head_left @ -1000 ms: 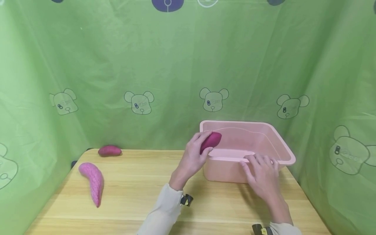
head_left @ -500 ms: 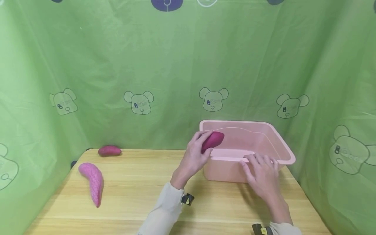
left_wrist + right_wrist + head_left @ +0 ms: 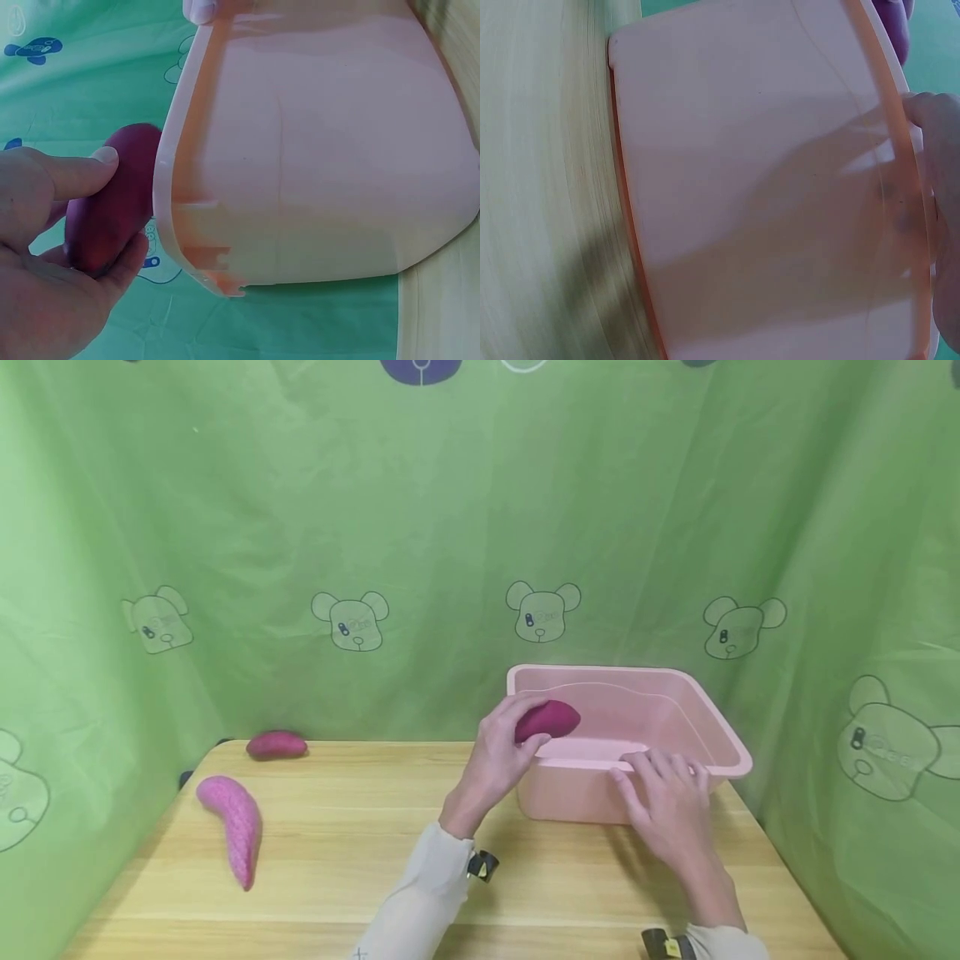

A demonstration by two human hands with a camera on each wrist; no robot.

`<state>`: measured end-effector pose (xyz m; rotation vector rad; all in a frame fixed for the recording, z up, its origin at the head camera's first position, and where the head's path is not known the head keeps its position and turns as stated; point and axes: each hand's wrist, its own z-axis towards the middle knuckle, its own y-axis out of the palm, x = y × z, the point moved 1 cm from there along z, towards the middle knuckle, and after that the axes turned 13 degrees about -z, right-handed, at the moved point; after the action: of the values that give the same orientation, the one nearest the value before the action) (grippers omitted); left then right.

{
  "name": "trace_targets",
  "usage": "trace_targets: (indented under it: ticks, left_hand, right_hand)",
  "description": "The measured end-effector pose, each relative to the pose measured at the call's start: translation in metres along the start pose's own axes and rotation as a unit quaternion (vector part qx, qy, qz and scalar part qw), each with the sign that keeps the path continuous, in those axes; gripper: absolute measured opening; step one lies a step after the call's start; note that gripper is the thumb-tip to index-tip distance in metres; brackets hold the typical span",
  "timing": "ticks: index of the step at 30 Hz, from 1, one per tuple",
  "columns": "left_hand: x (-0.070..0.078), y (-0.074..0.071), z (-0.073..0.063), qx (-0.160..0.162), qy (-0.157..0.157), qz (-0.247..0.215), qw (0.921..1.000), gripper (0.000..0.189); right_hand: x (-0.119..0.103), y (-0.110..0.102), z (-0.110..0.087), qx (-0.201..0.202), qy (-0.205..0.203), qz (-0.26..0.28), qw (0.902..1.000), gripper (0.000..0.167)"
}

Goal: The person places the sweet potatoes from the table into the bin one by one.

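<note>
Above the near left rim of a pink plastic basin (image 3: pixel 572 793), my left hand (image 3: pixel 491 762) holds a dark magenta sweet potato (image 3: pixel 553 720) between thumb and fingers. Seen from the left wrist, the sweet potato (image 3: pixel 120 191) is close beside the basin's rim, with its far side hidden by the fingers. My right hand (image 3: pixel 670 806) grips the basin's near rim, thumb on the outside and fingertips over the edge. The right wrist view has that hand (image 3: pixel 939 202) along the rim of the basin (image 3: pixel 750 172).
A lighter pink, curved sweet potato (image 3: pixel 236 828) lies at the left of the wooden table (image 3: pixel 360 860). Behind it, a smaller dark one (image 3: pixel 277 745) sits by the back edge. A green curtain (image 3: pixel 442 527) with bear prints surrounds the table.
My left hand has shifted slightly right, and the sweet potato in it has tipped from slanted to nearly level, reaching further over the basin. The right hand stays on the rim.
</note>
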<state>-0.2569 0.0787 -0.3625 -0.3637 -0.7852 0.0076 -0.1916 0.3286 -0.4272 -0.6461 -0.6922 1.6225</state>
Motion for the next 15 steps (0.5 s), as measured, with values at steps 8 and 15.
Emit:
trace_targets:
  ticks: [8, 15]
  left_hand:
    - [-0.002, 0.007, 0.003, -0.001, 0.001, -0.002, 1.0, 0.046]
    - [-0.001, 0.013, 0.006, -0.007, -0.014, 0.009, 0.9998, 0.046]
  right_hand:
    - [0.0, -0.001, 0.0, 0.001, -0.001, -0.001, 1.0, 0.026]
    - [-0.001, -0.001, 0.001, -0.001, -0.002, -0.002, 1.0, 0.026]
